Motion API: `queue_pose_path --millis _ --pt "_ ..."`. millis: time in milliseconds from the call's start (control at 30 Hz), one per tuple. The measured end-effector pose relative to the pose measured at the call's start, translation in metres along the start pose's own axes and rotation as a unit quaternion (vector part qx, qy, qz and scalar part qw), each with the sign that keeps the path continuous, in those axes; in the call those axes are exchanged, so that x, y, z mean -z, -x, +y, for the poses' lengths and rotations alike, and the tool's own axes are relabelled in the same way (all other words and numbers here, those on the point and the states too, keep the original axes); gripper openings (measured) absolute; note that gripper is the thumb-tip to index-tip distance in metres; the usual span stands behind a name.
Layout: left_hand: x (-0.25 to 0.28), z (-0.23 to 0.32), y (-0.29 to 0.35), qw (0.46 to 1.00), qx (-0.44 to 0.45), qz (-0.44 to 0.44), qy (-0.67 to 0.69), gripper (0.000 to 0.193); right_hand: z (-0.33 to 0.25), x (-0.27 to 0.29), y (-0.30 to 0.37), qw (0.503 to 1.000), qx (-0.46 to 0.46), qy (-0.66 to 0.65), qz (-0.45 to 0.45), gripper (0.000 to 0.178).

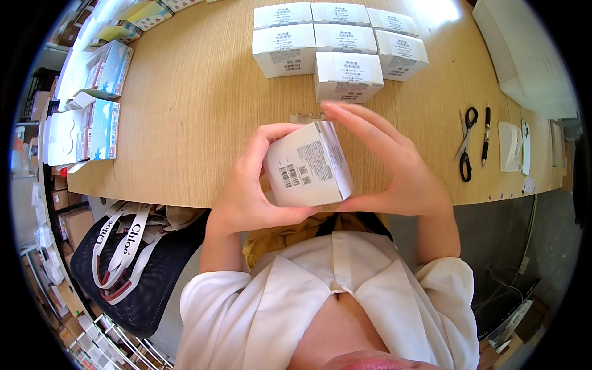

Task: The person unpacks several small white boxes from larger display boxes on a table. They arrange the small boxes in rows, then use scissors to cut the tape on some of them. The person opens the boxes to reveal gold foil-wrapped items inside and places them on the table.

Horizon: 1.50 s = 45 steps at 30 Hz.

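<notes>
A small white carton with printed text and barcodes on its side is held tilted above the table's near edge. My left hand grips its left side, thumb along the lower edge and fingers round the upper left. To the right of the carton, my right hand is spread wide, its fingers slightly blurred. The right thumb tip is at the carton's lower right corner; whether it touches I cannot tell. A small translucent piece shows just beyond the carton, partly hidden by it.
Several similar white cartons stand grouped at the far side of the wooden table. Black scissors, a pen and a white dispenser-like item lie at right. Blue-and-white boxes line the left edge. A black bag sits below left.
</notes>
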<state>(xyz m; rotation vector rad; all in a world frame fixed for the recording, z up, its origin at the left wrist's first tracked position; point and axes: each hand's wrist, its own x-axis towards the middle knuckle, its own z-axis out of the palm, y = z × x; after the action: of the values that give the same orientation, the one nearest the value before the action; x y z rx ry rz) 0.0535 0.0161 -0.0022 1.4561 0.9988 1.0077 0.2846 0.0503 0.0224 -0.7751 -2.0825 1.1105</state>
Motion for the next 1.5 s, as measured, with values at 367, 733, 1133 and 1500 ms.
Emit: queue_pose_path --millis 367,733,1133,1500 --pt "0.008 -0.002 -0.005 0.996 -0.033 -0.038 -0.075 0.076 -0.010 -0.008 0.000 0.990 -0.095 -0.102 0.019 0.069" --pt "0.009 -0.004 -0.003 0.997 -0.045 -0.030 -0.058 0.076 -0.010 -0.010 0.004 0.992 -0.075 -0.100 0.027 0.072" --pt "-0.001 0.005 -0.002 0.960 -0.144 0.012 -0.239 0.078 -0.004 -0.015 0.001 0.911 -0.162 -0.339 0.171 0.023" --pt "-0.008 0.004 -0.002 0.928 -0.230 0.040 -0.290 0.079 -0.007 -0.020 -0.006 0.941 -0.129 -0.253 0.184 0.017"
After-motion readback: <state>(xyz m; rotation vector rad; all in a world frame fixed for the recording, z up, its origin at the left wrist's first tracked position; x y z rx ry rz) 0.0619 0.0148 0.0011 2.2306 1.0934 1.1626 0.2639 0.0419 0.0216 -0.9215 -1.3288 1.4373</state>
